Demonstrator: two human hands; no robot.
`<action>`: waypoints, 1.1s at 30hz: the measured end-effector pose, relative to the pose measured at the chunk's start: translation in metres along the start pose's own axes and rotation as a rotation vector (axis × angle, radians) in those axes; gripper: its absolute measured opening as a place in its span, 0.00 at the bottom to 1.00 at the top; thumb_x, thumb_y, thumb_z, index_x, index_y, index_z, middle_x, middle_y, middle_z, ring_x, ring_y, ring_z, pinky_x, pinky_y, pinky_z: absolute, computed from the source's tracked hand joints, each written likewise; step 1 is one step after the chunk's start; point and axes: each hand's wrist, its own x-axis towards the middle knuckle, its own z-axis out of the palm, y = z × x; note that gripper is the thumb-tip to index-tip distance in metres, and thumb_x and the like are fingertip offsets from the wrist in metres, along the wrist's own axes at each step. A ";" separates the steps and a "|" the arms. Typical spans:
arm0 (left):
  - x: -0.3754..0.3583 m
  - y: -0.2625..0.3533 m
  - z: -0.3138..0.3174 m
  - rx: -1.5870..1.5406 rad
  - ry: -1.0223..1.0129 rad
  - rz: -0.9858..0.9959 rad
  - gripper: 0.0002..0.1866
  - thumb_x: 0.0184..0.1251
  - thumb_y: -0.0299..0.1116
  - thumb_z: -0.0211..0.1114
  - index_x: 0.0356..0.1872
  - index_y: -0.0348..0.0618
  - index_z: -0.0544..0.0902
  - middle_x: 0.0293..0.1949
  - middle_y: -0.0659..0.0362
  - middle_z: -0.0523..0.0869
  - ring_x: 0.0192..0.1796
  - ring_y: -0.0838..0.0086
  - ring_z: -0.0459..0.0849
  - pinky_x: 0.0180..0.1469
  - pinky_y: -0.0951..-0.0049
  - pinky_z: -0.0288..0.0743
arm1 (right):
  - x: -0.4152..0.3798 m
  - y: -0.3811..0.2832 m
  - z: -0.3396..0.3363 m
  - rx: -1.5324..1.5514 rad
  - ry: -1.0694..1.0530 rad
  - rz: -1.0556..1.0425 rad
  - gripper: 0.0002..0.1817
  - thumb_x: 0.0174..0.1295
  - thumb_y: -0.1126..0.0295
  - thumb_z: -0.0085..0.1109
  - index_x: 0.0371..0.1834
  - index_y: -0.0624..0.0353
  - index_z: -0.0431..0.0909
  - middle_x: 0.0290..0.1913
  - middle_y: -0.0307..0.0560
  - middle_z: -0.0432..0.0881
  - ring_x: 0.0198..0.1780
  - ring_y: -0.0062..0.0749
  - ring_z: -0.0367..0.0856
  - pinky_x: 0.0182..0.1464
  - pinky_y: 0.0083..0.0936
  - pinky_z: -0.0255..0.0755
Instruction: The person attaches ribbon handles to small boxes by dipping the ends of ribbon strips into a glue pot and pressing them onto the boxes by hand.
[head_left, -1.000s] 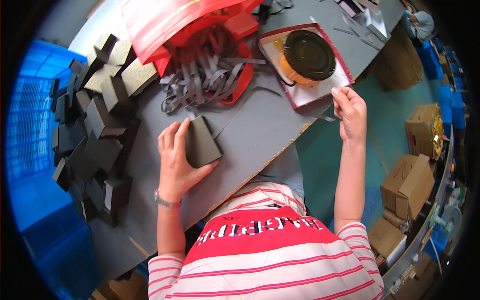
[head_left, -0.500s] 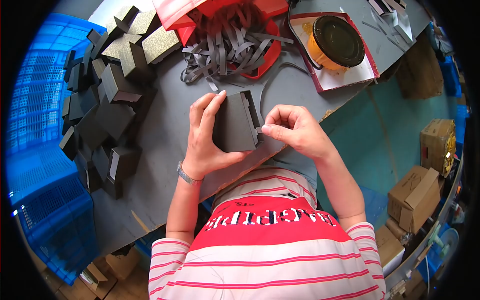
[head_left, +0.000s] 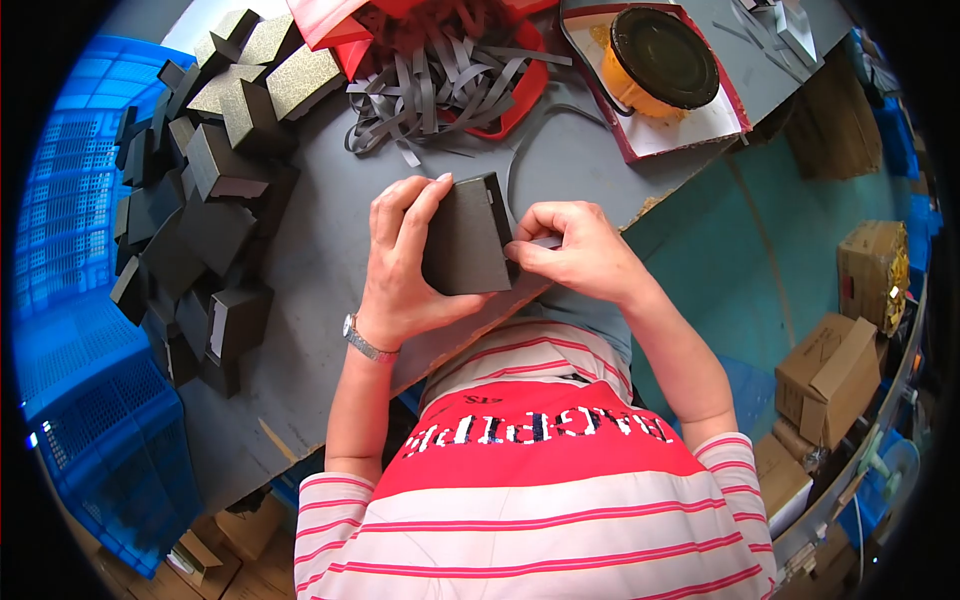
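Note:
My left hand [head_left: 405, 250] is closed around a small dark grey box [head_left: 462, 240], fingers over its far left edge and thumb along its near edge. The box is held tilted, and a narrow side with a small pale edge faces right. At that right side my right hand [head_left: 580, 250] pinches with thumb and forefinger. A short bit of pale grey strip [head_left: 548, 241] shows between those fingers; its end at the box is hidden by them. Beyond the box lies a heap of grey ribbon strips [head_left: 440, 95], spilling from a red bag [head_left: 330, 25].
Many dark boxes [head_left: 215, 235] are piled at the left of the grey table [head_left: 330, 220], beside blue plastic crates [head_left: 110, 420]. A shallow tray [head_left: 640, 140] holds an orange tub [head_left: 640, 85] with a dark top. Cardboard boxes [head_left: 830, 380] stand on the right.
My right fingers have come closer to the box's right side and now press against it. The box has turned slightly, showing less of its right side. The view has shifted a little.

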 end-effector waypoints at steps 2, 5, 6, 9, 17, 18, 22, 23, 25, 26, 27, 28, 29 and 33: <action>0.000 0.000 0.001 0.016 0.005 0.025 0.52 0.28 0.37 0.81 0.67 0.40 0.73 0.59 0.50 0.72 0.63 0.52 0.71 0.66 0.54 0.67 | -0.001 -0.002 0.002 -0.026 0.008 0.004 0.09 0.59 0.69 0.67 0.32 0.66 0.81 0.25 0.41 0.83 0.30 0.19 0.79 0.34 0.23 0.74; 0.000 0.001 0.003 0.073 0.031 0.099 0.51 0.28 0.36 0.80 0.66 0.40 0.73 0.58 0.50 0.73 0.63 0.52 0.71 0.66 0.53 0.67 | -0.004 -0.004 0.007 -0.224 0.065 -0.068 0.10 0.58 0.69 0.66 0.33 0.67 0.82 0.25 0.45 0.83 0.29 0.22 0.81 0.34 0.25 0.74; -0.001 0.001 0.003 0.085 0.054 0.124 0.51 0.28 0.36 0.80 0.66 0.40 0.73 0.59 0.50 0.73 0.63 0.52 0.71 0.66 0.54 0.67 | -0.004 -0.002 0.009 -0.304 0.108 -0.144 0.11 0.57 0.67 0.65 0.34 0.66 0.83 0.26 0.49 0.84 0.30 0.31 0.83 0.36 0.27 0.76; -0.001 0.000 0.005 0.059 0.104 0.122 0.51 0.28 0.36 0.81 0.66 0.40 0.73 0.59 0.50 0.72 0.62 0.53 0.71 0.65 0.55 0.68 | -0.004 0.000 0.001 -0.245 0.095 -0.255 0.09 0.59 0.69 0.65 0.35 0.66 0.83 0.26 0.48 0.83 0.29 0.31 0.81 0.34 0.26 0.74; 0.002 -0.002 -0.001 -0.012 0.122 0.057 0.54 0.25 0.38 0.83 0.66 0.40 0.73 0.61 0.49 0.71 0.62 0.55 0.74 0.61 0.58 0.75 | -0.044 0.024 -0.089 -0.061 0.049 -0.045 0.06 0.62 0.73 0.66 0.34 0.64 0.82 0.26 0.32 0.77 0.28 0.12 0.69 0.30 0.16 0.64; 0.002 -0.002 0.000 -0.018 0.123 0.067 0.54 0.25 0.38 0.83 0.66 0.40 0.73 0.61 0.49 0.71 0.62 0.55 0.74 0.61 0.58 0.75 | -0.051 0.030 -0.101 -0.035 0.081 0.017 0.05 0.62 0.73 0.66 0.33 0.64 0.82 0.25 0.32 0.77 0.28 0.12 0.70 0.30 0.16 0.65; 0.006 -0.002 0.004 -0.040 0.114 0.040 0.53 0.25 0.39 0.83 0.66 0.40 0.74 0.61 0.48 0.72 0.63 0.55 0.74 0.62 0.59 0.74 | -0.069 0.066 -0.135 0.058 0.236 0.077 0.07 0.62 0.71 0.69 0.31 0.61 0.82 0.26 0.30 0.78 0.29 0.10 0.70 0.31 0.14 0.65; 0.006 -0.002 0.004 -0.037 0.101 0.036 0.53 0.25 0.39 0.83 0.66 0.40 0.74 0.61 0.49 0.72 0.63 0.55 0.73 0.62 0.59 0.74 | -0.071 0.075 -0.138 0.143 0.306 0.026 0.07 0.62 0.70 0.70 0.31 0.60 0.82 0.27 0.30 0.78 0.29 0.10 0.70 0.32 0.14 0.64; 0.009 -0.001 0.006 -0.034 0.090 0.038 0.54 0.25 0.39 0.83 0.66 0.40 0.74 0.62 0.49 0.72 0.63 0.55 0.73 0.63 0.59 0.74 | -0.070 0.083 -0.135 0.399 0.442 -0.111 0.06 0.62 0.71 0.71 0.34 0.58 0.82 0.30 0.33 0.80 0.33 0.14 0.74 0.38 0.14 0.68; 0.010 -0.001 0.008 -0.039 0.090 0.045 0.54 0.25 0.39 0.83 0.66 0.40 0.74 0.62 0.49 0.72 0.63 0.55 0.73 0.63 0.59 0.74 | -0.068 0.087 -0.132 0.572 0.482 -0.204 0.06 0.62 0.71 0.71 0.35 0.57 0.82 0.32 0.34 0.81 0.35 0.16 0.76 0.42 0.15 0.71; 0.011 0.000 0.009 -0.054 0.078 0.039 0.54 0.25 0.39 0.83 0.66 0.40 0.74 0.62 0.49 0.72 0.63 0.55 0.73 0.63 0.59 0.74 | -0.065 0.092 -0.133 0.790 0.454 -0.250 0.07 0.63 0.69 0.71 0.38 0.56 0.82 0.39 0.40 0.85 0.44 0.26 0.83 0.54 0.25 0.76; 0.013 0.000 0.011 -0.070 0.066 0.032 0.54 0.25 0.38 0.83 0.66 0.40 0.74 0.62 0.49 0.71 0.63 0.55 0.73 0.63 0.59 0.74 | -0.058 0.085 -0.128 0.945 0.435 -0.328 0.07 0.63 0.68 0.70 0.39 0.56 0.83 0.43 0.43 0.86 0.49 0.31 0.84 0.59 0.32 0.75; 0.015 0.002 0.013 -0.064 0.051 0.036 0.54 0.25 0.38 0.83 0.66 0.40 0.74 0.62 0.49 0.71 0.63 0.55 0.73 0.63 0.59 0.74 | -0.050 0.077 -0.121 1.100 0.411 -0.407 0.07 0.64 0.68 0.70 0.40 0.56 0.83 0.46 0.45 0.87 0.53 0.36 0.85 0.64 0.39 0.75; 0.019 0.008 0.023 -0.086 0.005 0.058 0.53 0.25 0.37 0.82 0.66 0.39 0.73 0.61 0.49 0.72 0.63 0.56 0.73 0.63 0.59 0.74 | -0.024 0.077 -0.122 1.362 0.304 -0.465 0.05 0.70 0.69 0.63 0.40 0.58 0.83 0.41 0.44 0.86 0.44 0.29 0.86 0.59 0.36 0.80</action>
